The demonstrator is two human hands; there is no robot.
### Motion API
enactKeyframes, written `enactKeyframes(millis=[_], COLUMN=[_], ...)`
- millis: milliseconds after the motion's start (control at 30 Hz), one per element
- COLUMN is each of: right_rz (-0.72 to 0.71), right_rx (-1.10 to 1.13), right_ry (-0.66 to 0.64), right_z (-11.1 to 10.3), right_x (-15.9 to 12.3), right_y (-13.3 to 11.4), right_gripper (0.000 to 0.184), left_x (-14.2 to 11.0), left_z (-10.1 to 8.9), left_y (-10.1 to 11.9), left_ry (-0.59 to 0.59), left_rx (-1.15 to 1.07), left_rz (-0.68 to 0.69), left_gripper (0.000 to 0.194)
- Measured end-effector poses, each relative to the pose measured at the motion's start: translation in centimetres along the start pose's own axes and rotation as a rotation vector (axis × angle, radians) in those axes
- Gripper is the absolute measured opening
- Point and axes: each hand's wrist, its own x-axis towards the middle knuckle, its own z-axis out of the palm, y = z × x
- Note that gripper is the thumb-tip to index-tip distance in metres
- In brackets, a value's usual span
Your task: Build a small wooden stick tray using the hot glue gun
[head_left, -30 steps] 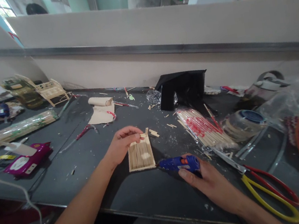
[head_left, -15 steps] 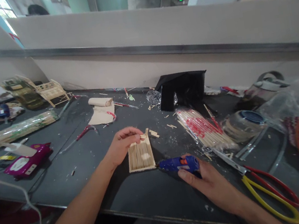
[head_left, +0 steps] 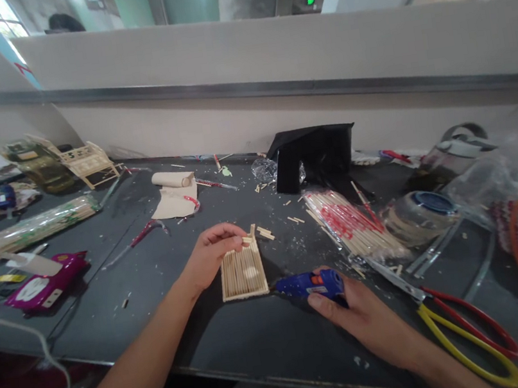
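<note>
A flat panel of wooden sticks (head_left: pixel 241 276), with a rim of sticks round its edge, lies on the dark table (head_left: pixel 213 343). Over the panel's far end, my left hand (head_left: pixel 216 249) pinches a short wooden stick piece (head_left: pixel 247 240) between thumb and fingers. My right hand (head_left: pixel 348 304) is wrapped round a blue glue gun (head_left: pixel 309 284). Its nozzle points left, close to the panel's near right corner; whether it touches cannot be seen. Several short stick pieces (head_left: pixel 265 233) lie just right of the panel's far end.
Scissors with red and yellow handles (head_left: pixel 469 331) and a bag of sticks (head_left: pixel 351 222) lie to the right, near a clear jar (head_left: pixel 420 215). A purple power strip (head_left: pixel 51 283) with a white cable is on the left. A black folded sheet (head_left: pixel 314 156) stands behind.
Almost nothing differs. The view has shifted very slightly; both hands keep their grips, and the glue gun stays beside the panel's near right corner.
</note>
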Motion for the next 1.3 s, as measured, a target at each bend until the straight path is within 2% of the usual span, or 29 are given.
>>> enactKeyframes(millis=[500, 933, 1300], right_rz=[0.004, 0.009, 0.005], right_rx=[0.039, 0.031, 0.009], right_ry=[0.02, 0.028, -0.004], right_z=[0.3, 0.0, 0.2], right_x=[0.6, 0.3, 0.0], right_y=[0.6, 0.0, -0.4], right_gripper=[0.026, 0.025, 0.029], left_x=[0.0, 0.0, 0.0], left_z=[-0.2, 0.0, -0.1], left_y=[-0.2, 0.0, 0.1], left_ry=[-0.005, 0.011, 0.0], left_rx=[0.022, -0.001, 0.018], left_rz=[-0.007, -0.041, 0.007], left_gripper=[0.006, 0.007, 0.007])
